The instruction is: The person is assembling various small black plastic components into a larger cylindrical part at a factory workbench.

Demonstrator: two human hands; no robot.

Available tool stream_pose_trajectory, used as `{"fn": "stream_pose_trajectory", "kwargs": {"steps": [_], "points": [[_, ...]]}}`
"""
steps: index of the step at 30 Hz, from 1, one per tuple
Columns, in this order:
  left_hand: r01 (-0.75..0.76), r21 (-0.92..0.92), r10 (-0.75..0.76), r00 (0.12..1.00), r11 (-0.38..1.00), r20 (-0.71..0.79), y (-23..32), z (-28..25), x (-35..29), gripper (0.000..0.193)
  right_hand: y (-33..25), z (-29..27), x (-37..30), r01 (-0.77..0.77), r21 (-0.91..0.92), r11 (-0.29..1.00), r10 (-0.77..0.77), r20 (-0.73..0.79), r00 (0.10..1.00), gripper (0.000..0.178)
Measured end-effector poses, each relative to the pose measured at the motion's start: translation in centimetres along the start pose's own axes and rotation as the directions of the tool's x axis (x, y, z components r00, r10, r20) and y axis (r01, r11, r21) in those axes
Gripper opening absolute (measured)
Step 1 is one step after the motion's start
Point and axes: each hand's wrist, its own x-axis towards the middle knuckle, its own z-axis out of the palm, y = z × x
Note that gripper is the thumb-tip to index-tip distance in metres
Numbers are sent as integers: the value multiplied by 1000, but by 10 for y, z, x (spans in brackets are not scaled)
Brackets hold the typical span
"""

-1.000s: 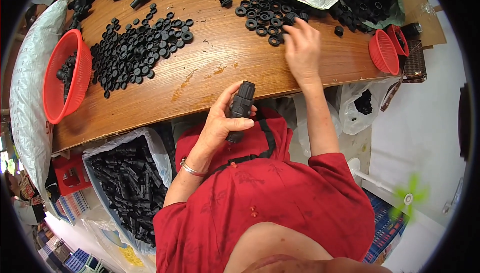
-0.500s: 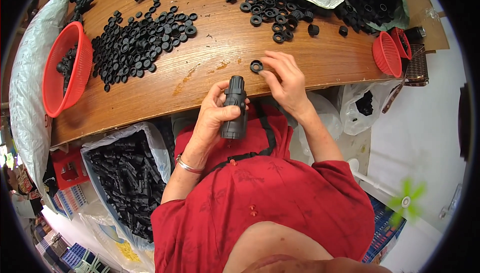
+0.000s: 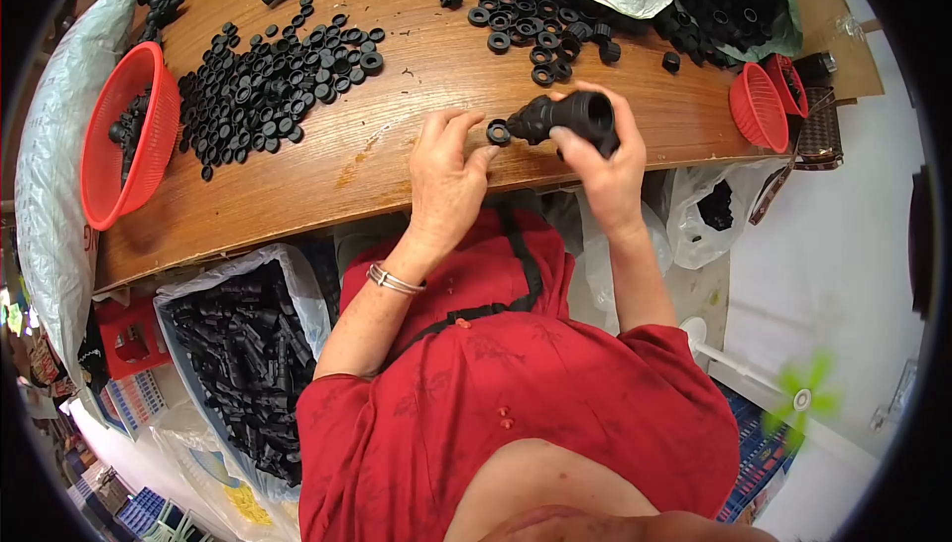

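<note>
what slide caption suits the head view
Right hand holding a black tubular part, left hand beside a small black ring, at a wooden table

Caps [image 3: 270, 96] left of ring [image 3: 491, 133]

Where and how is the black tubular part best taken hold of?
Probably around the thick barrel of the black tubular part, coming from the right, as the right hand does, thumb on the near side. The part is broad there; its narrower end points left, close to the small black ring, where a grip would likely crowd the left hand.
</note>
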Motion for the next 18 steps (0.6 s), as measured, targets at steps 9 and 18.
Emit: {"fn": "stream_pose_trajectory", "kwargs": {"steps": [9, 18], "points": [[-74, 178, 71, 997, 981, 24, -13, 22, 19, 29, 12, 10, 20, 27, -189, 982, -13, 76, 997, 28], [-77, 169, 77, 997, 983, 4, -16, 24, 20, 27, -8, 14, 30, 120, -488, 864, -55, 146, 988, 34]]}}
